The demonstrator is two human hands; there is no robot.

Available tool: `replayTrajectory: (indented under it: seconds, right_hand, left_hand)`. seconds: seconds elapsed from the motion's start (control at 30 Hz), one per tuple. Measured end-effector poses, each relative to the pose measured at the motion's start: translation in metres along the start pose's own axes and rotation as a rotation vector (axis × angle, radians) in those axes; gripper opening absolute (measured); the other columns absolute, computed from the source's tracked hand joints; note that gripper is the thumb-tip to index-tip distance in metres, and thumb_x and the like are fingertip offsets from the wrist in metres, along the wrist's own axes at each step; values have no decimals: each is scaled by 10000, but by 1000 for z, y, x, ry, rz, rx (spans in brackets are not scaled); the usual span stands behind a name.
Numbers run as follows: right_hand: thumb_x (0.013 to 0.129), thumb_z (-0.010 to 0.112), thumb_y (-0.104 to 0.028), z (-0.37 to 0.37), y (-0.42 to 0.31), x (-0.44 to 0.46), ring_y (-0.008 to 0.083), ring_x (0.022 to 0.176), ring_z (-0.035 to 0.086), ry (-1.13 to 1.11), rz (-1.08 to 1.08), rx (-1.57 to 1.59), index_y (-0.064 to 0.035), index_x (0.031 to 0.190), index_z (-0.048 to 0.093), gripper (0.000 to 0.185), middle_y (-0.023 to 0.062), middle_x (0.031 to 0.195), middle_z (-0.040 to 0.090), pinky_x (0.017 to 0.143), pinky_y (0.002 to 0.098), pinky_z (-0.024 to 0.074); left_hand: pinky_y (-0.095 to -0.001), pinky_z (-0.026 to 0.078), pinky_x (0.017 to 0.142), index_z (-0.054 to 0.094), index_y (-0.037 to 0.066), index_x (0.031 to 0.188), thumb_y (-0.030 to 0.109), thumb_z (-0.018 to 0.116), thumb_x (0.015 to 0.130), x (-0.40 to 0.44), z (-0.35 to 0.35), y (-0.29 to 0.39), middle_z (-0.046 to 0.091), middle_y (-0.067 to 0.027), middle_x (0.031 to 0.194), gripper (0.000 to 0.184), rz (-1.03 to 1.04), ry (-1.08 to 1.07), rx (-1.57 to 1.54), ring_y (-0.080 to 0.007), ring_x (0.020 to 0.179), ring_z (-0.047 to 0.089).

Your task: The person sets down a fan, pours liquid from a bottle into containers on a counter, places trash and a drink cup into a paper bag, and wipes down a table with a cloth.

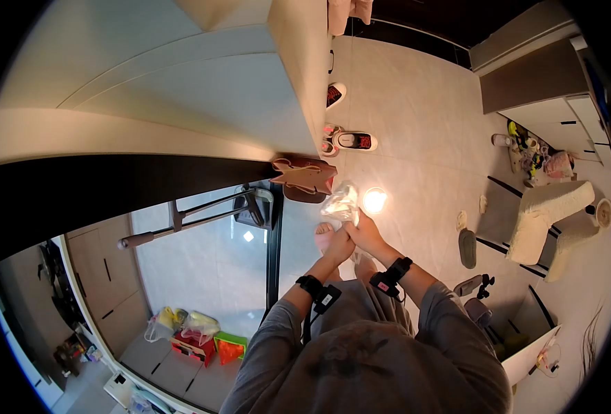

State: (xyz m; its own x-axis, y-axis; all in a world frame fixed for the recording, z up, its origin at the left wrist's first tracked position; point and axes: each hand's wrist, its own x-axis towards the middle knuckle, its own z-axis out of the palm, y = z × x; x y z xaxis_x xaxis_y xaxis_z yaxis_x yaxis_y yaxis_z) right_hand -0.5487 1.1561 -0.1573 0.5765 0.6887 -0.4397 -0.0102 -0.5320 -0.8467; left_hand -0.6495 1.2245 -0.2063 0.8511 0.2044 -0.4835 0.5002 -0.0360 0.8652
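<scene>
A crumpled clear plastic bag [341, 202] is held out in front of my body, above the floor. My right hand [367, 234] is closed around its lower end. Pressed close beside it, my left hand [339, 243] is also closed at the gathered end of the bag, its fingertips partly hidden. Black straps with small boxes circle both wrists. Just beyond the plastic bag, a brown paper bag [304, 176] with handles stands against the wall end. Below my hands, a foot in a pink slipper [324, 234] shows.
Shoes [355, 141] lie along the wall ahead. A long-handled dustpan [254, 207] stands beyond the dark door track [273, 255] on the left. To the right are a cream-covered chair [547, 214], a grey slipper [467, 248] and a shoe pile [537, 155] by a cabinet.
</scene>
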Motion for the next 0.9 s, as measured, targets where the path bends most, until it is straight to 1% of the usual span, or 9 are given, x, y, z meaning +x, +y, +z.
replayTrajectory:
  seconds: [0.1, 0.2, 0.27, 0.3, 0.33, 0.47, 0.63, 0.77, 0.9]
  right_hand:
    - [825, 542, -144, -12, 22, 7, 398, 875, 594, 171, -26, -56, -8, 1193, 439, 406, 253, 910, 615, 765, 413, 472]
    - [866, 494, -113, -43, 26, 11, 423, 881, 587, 275, 5, -108, -3, 1199, 421, 358, 265, 921, 607, 736, 430, 474]
    - [882, 517, -126, -63, 33, 14, 441, 786, 591, 265, 41, -214, -18, 1197, 362, 367, 275, 822, 609, 651, 474, 468]
    - [882, 517, -126, -67, 36, 13, 441, 786, 591, 268, 36, -221, -18, 1197, 362, 367, 275, 822, 609, 651, 474, 468]
    - [880, 521, -129, -71, 36, 9, 438, 757, 594, 252, 47, -260, -27, 1194, 350, 372, 272, 790, 607, 631, 480, 464]
    - [860, 557, -168, -72, 51, -6, 421, 690, 601, 258, 97, -381, -38, 1171, 327, 408, 249, 731, 606, 573, 483, 458]
    - [826, 516, -184, -68, 42, -18, 428, 725, 596, 226, 109, -429, -29, 1146, 342, 396, 239, 771, 611, 646, 476, 472]
    - [815, 478, -173, -71, 40, -29, 428, 784, 592, 105, 106, -449, -22, 1146, 362, 382, 246, 846, 608, 716, 470, 472]
    - [815, 476, -150, -66, 20, -11, 397, 846, 587, 61, 34, -477, -30, 1123, 435, 333, 240, 957, 585, 746, 452, 475]
  left_hand:
    - [-345, 427, 874, 489, -49, 1136, 99, 545, 813, 9, -18, 36, 563, -172, 1111, 359, 7, 24, -107, -271, 1013, 542]
    - [-342, 426, 877, 541, -19, 1124, 158, 582, 816, 46, -41, -53, 616, -164, 1031, 357, -71, 123, -402, -272, 980, 568]
    - [-349, 458, 773, 606, -31, 962, 224, 517, 858, 63, -71, -111, 614, -166, 974, 290, 139, 494, 295, -260, 883, 589]
    - [-362, 472, 664, 606, -14, 960, 301, 490, 884, 65, -87, -117, 619, -131, 965, 344, -139, 462, 386, -231, 810, 603]
    - [-362, 465, 579, 600, 26, 1003, 405, 492, 894, 85, -89, -179, 622, -76, 950, 409, -461, 577, -111, -205, 783, 608]
    - [-355, 508, 663, 416, 83, 1243, 612, 454, 838, 86, -104, -114, 548, -87, 1049, 667, -699, 512, -473, -220, 841, 612]
    - [-330, 533, 523, 385, 163, 1255, 515, 439, 874, 108, -94, -111, 570, -85, 1027, 522, -637, 524, -624, -220, 657, 631]
    - [-364, 552, 603, 400, 150, 1225, 397, 459, 911, 122, -95, -159, 589, -103, 1070, 404, -473, 337, -771, -226, 797, 637]
    - [-413, 559, 652, 137, 34, 1379, 235, 463, 878, 107, -76, -157, 607, -195, 989, 632, -385, 426, -849, -353, 847, 630]
